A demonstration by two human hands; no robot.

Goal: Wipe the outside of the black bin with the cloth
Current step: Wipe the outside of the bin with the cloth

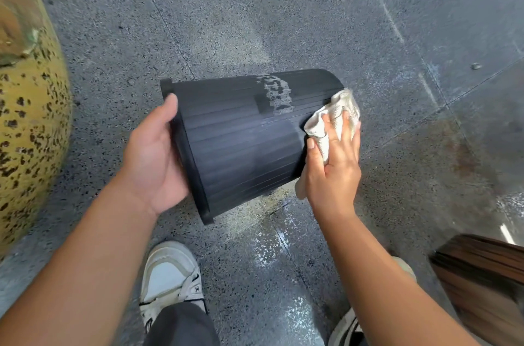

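Observation:
The black ribbed bin [243,141] is held on its side above the floor, its rim to the left and its base to the right. A torn whitish label patch [276,94] marks its upper side. My left hand [153,155] grips the rim, thumb on the outer wall, fingers hidden inside. My right hand [331,167] presses a crumpled off-white cloth [338,113] against the bin's wall near the base, fingers spread over it. Part of the cloth hangs below my palm.
A grey speckled floor [283,19] lies below, with wet patches near my white shoes [170,277]. A large yellow spotted pot [31,124] bulges in at the left. A dark wooden object [482,272] stands at the lower right.

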